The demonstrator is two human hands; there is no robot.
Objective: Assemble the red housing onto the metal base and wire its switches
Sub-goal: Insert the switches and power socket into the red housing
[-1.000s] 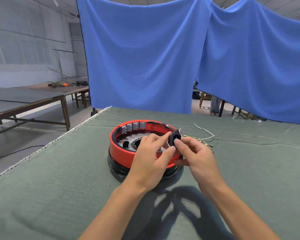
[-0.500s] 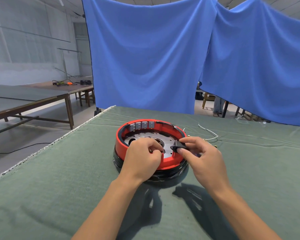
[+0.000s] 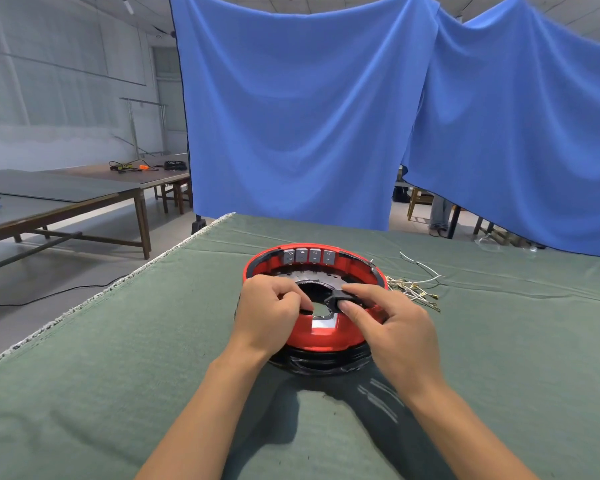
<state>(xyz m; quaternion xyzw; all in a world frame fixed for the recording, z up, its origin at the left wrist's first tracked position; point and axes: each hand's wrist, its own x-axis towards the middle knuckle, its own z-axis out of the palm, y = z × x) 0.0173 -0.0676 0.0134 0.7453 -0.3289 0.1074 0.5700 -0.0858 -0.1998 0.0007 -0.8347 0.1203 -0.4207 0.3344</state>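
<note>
A red ring housing sits on a black-wrapped round base in the middle of the green-covered table. A metal plate shows inside the ring. Several grey switches line its far inner wall. My right hand pinches a small black switch part over the ring's near right side. With its fingers curled, my left hand rests on the ring's near left rim, and a small dark piece shows at its fingertips. What that piece is stays unclear.
Loose white wires with brass terminals lie on the cloth just right of the housing. The table's left edge runs diagonally. Blue curtains hang behind. Wooden tables stand at far left.
Both hands dropped from above the ring's right rim to its near side. The black part came down with my right hand and turned flat; my left hand let go of it and curled.
</note>
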